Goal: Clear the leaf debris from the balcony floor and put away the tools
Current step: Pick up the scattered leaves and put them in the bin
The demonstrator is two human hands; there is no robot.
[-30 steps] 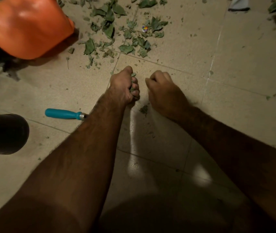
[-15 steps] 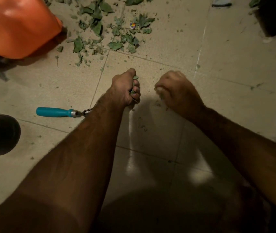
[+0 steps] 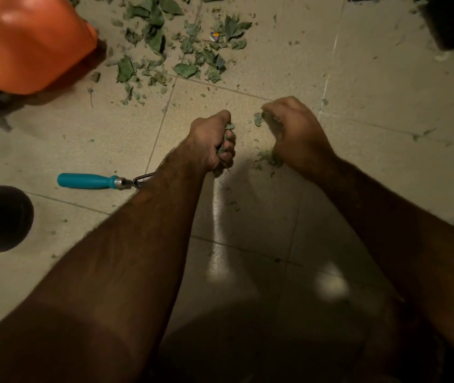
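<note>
Leaf debris [image 3: 181,51]: one scattered patch on the tiled floor [image 3: 372,92], far of the left hand [image 3: 209,146] and right hand [image 3: 295,131].
Left hand: clenched round one wad of leaves.
Right hand: curled over one small scrap heap [image 3: 270,158]; grasp unclear.
Teal-handled tool [image 3: 90,180]: one, lying left of the left wrist.
Orange container [image 3: 27,42]: one, far left.

Leaf debris [image 3: 162,42] lies on the floor [image 3: 372,78] beyond the left hand [image 3: 209,145] and right hand [image 3: 295,134], a plastic container [image 3: 27,42] to its left; the hand tool [image 3: 90,180] lies left of the left forearm.
</note>
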